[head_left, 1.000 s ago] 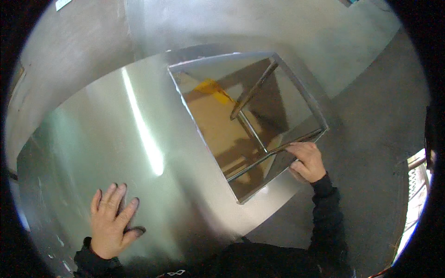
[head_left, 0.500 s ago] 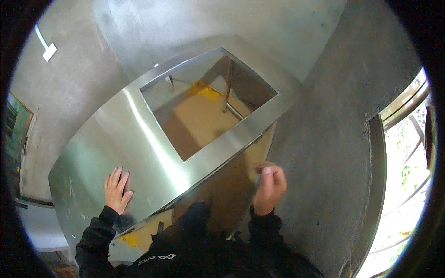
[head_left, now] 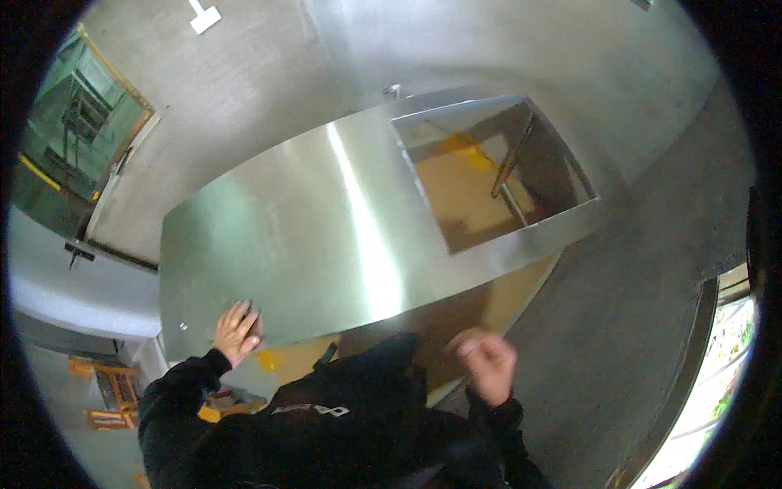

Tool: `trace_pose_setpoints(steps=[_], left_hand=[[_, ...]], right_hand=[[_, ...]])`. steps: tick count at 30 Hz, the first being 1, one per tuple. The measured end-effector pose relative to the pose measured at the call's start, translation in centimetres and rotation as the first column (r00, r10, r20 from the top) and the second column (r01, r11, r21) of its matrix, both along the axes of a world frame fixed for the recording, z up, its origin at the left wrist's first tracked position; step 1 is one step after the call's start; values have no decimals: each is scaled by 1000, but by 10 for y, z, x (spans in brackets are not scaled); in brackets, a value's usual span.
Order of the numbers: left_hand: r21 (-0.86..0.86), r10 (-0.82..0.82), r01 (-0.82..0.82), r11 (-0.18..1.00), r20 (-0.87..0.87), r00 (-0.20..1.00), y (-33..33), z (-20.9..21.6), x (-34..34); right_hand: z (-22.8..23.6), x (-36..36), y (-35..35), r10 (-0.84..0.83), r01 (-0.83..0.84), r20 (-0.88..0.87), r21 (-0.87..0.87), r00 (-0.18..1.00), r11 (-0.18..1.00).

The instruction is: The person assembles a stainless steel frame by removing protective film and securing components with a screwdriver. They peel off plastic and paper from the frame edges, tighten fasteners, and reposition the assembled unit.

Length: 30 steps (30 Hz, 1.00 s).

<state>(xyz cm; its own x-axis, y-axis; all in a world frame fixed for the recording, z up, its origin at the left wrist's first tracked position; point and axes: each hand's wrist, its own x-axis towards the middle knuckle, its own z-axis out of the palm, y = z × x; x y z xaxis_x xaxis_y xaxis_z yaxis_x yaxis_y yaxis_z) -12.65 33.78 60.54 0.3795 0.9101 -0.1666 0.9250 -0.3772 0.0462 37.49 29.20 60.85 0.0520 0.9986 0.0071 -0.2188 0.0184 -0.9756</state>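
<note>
My left hand (head_left: 237,332) lies on the stainless steel countertop (head_left: 285,220) near its front edge, palm down with fingers stretched out. The sheet metal top has a large rectangular cutout toward its right end. Through the opening show the tan floor (head_left: 456,196), a metal leg (head_left: 513,155) and a thin crossbar (head_left: 515,204). My right hand (head_left: 486,364) is raised before the counter's front edge, below the cutout, apart from the metal. Its fingers are curled in and slightly blurred. Whether anything small is inside them stays hidden.
Bare grey walls (head_left: 684,220) stand behind and to the right. A barred, bright window (head_left: 709,399) is at the lower right. On the left are a window opening (head_left: 81,130) and wooden chairs (head_left: 114,387). A white fixture (head_left: 205,19) hangs on the far wall.
The view has swung left, so the counter sits further right and more of the left side shows. My left hand is nearer the front edge. My right hand stays raised and curled.
</note>
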Motion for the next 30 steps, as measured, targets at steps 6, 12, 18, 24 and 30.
trace_pose_setpoints(steps=[6,12,18,24,30], left_hand=[[245,277,-266,932,-12,961,-17,-35,-57],[315,200,-190,930,0,980,0,-39,-53],[200,122,-125,972,25,992,6,-20,-57],[185,149,-158,970,62,987,1,-22,-56],[171,170,-186,968,101,980,4,-15,-58]], right_hand=[[53,-2,-62,-613,592,-38,309,789,744],[16,-28,-59,-439,364,164,352,883,862],[-6,-83,18,-209,-26,681,317,702,948],[-78,-108,190,-327,-309,921,255,-210,916],[-87,-99,210,-320,-359,928,237,-192,903]])
